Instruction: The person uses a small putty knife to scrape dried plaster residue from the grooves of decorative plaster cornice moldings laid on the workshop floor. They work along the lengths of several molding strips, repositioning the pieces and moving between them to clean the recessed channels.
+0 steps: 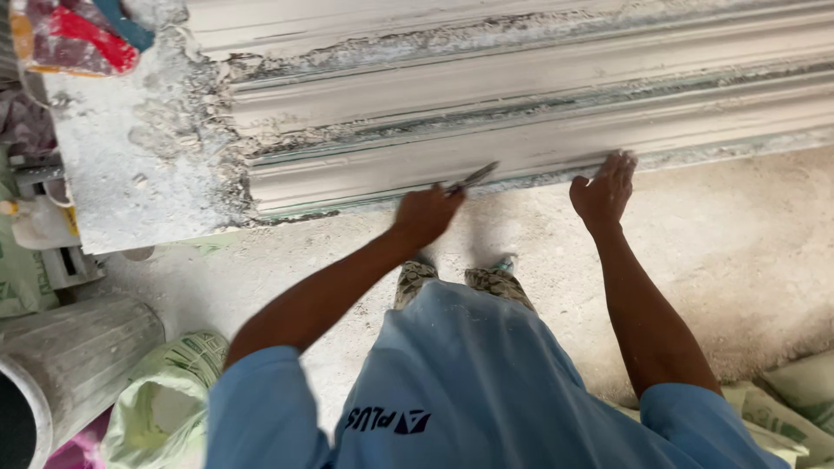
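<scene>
Both my arms reach forward, bare below blue sleeves. My left hand (426, 215) is curled into a closed fist, wrist bent slightly. My right hand (604, 191) is flat and open, fingers (618, 163) spread and pointing ahead.

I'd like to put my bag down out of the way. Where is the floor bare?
Bare floor lies beyond the right hand, below the plaster moulding. The left side is crowded: a grey bucket and green sacks sit there. The left hand holds a blade.
</scene>
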